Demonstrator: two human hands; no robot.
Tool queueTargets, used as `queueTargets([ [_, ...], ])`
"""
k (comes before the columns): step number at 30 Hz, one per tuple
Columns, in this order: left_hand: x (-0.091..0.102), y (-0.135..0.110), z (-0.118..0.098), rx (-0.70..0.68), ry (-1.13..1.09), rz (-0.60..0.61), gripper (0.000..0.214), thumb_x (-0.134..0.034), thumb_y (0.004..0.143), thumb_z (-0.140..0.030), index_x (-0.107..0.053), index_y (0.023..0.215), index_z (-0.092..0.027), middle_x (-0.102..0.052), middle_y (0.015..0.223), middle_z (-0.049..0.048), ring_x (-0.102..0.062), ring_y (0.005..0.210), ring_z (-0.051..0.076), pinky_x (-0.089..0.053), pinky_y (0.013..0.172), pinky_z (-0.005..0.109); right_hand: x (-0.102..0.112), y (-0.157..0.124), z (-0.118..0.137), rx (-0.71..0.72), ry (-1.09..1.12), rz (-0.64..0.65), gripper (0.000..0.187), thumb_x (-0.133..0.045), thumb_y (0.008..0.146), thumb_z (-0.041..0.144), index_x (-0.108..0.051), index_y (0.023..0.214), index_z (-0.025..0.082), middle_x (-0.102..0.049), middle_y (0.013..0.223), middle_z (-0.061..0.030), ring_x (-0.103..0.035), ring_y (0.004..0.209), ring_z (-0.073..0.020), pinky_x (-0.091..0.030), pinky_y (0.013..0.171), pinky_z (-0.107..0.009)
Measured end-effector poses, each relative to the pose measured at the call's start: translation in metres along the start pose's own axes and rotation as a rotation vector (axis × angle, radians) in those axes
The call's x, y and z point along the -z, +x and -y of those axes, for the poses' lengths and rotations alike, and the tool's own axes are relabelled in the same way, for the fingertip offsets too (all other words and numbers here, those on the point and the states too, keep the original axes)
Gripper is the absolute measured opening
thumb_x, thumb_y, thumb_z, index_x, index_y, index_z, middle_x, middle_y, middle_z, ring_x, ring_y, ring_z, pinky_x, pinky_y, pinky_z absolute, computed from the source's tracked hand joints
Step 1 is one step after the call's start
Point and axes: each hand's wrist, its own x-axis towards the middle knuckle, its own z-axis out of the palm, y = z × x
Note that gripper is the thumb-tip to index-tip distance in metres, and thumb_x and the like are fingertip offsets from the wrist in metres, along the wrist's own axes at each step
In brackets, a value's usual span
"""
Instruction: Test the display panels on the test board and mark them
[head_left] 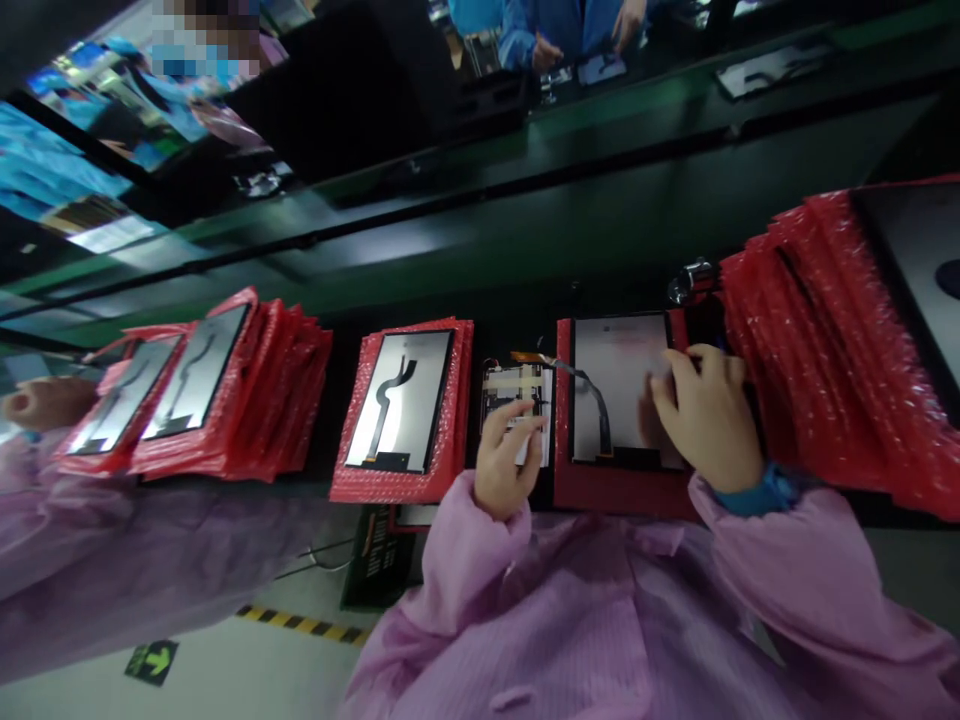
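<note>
My left hand (510,465) hovers at the front of a small opened device (514,385) with a circuit board and pale tape strips. Its fingers are bent but apart, with nothing visible between them. To the right lies a grey display panel (619,385) with a black border, on a red sheet (622,492). A dark flex cable (598,390) runs from the panel's lower edge up and left, ending in an orange tip near the device. My right hand (709,415) is over the panel's right edge, its fingers curled together; whatever they hold is hidden.
Another panel (401,400) rests on red bubble bags to the left. Beyond it stands a stack of red bubble bags (281,390) topped with panels; a taller stack (814,350) is at right. A neighbour's hand (49,402) is at far left. Another person works across the bench.
</note>
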Motion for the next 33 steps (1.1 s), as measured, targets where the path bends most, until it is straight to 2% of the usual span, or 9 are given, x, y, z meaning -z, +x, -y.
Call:
queueTargets([
  [3,-0.002,0.045,0.021,-0.116,0.109,-0.059,0.027,-0.049,0.097,-0.019,-0.064,0.119,-0.02,-0.065,0.12,0.0115,-0.06,0.114,0.023,-0.05,0.1,0.042,-0.016,0.026,0.023,0.232,0.163,0.153,0.032,-0.05,0.096,0.034,-0.064,0.118,0.017,-0.059,0.12,-0.0155,-0.05,0.115,-0.0314,-0.042,0.102,-0.054],
  [6,-0.024,0.078,0.048,-0.148,0.186,0.043,0.031,-0.045,0.099,-0.025,-0.062,0.122,-0.015,-0.063,0.129,0.0136,-0.055,0.124,0.026,-0.044,0.106,0.045,-0.048,0.049,0.036,0.362,0.386,0.358,0.024,-0.052,0.095,0.033,-0.068,0.102,0.017,-0.064,0.113,-0.0135,-0.052,0.113,-0.0282,-0.04,0.105,-0.052],
  [8,-0.039,0.085,0.063,-0.109,0.177,0.121,0.03,-0.042,0.1,-0.027,-0.066,0.112,-0.015,-0.068,0.121,0.0122,-0.057,0.12,0.024,-0.043,0.105,0.044,-0.067,0.055,0.039,0.402,0.45,0.425,0.018,-0.054,0.094,0.028,-0.068,0.09,0.017,-0.067,0.105,-0.0105,-0.055,0.107,-0.0245,-0.043,0.102,-0.047],
  [12,-0.046,0.08,0.073,-0.081,0.107,0.279,0.032,-0.038,0.099,-0.026,-0.065,0.085,-0.02,-0.072,0.089,0.0043,-0.065,0.091,0.019,-0.04,0.104,0.044,-0.08,0.051,0.036,0.408,0.49,0.419,0.013,-0.056,0.091,0.022,-0.065,0.084,0.017,-0.067,0.1,-0.0079,-0.057,0.1,-0.021,-0.047,0.094,-0.04],
  [16,-0.041,0.075,0.07,-0.15,0.048,0.399,0.024,-0.043,0.091,-0.025,-0.06,0.075,-0.021,-0.068,0.072,0.0006,-0.061,0.075,0.018,-0.039,0.102,0.045,-0.08,0.045,0.035,0.376,0.511,0.37,0.012,-0.051,0.088,0.014,-0.06,0.081,0.018,-0.066,0.094,-0.0072,-0.056,0.095,-0.0204,-0.046,0.091,-0.038],
  [24,-0.049,0.073,0.069,-0.189,0.056,0.422,0.02,-0.044,0.088,-0.022,-0.061,0.077,-0.021,-0.068,0.073,0.0023,-0.062,0.073,0.018,-0.04,0.096,0.044,-0.086,0.044,0.036,0.387,0.461,0.349,0.01,-0.051,0.083,0.013,-0.056,0.076,0.02,-0.063,0.088,-0.007,-0.052,0.092,-0.0223,-0.043,0.089,-0.04],
  [29,-0.05,0.073,0.067,-0.199,0.087,0.435,0.021,-0.043,0.088,-0.02,-0.06,0.076,-0.022,-0.068,0.073,0.0019,-0.061,0.073,0.018,-0.041,0.096,0.044,-0.085,0.045,0.034,0.389,0.454,0.346,0.011,-0.052,0.084,0.014,-0.056,0.075,0.02,-0.065,0.089,-0.0072,-0.052,0.094,-0.0228,-0.044,0.09,-0.039],
  [33,-0.051,0.072,0.068,-0.244,0.08,0.401,0.024,-0.042,0.091,-0.018,-0.061,0.077,-0.021,-0.068,0.074,0.0018,-0.06,0.073,0.018,-0.041,0.096,0.043,-0.083,0.046,0.031,0.4,0.442,0.358,0.012,-0.051,0.087,0.016,-0.058,0.078,0.02,-0.066,0.092,-0.008,-0.052,0.096,-0.0235,-0.044,0.092,-0.041],
])
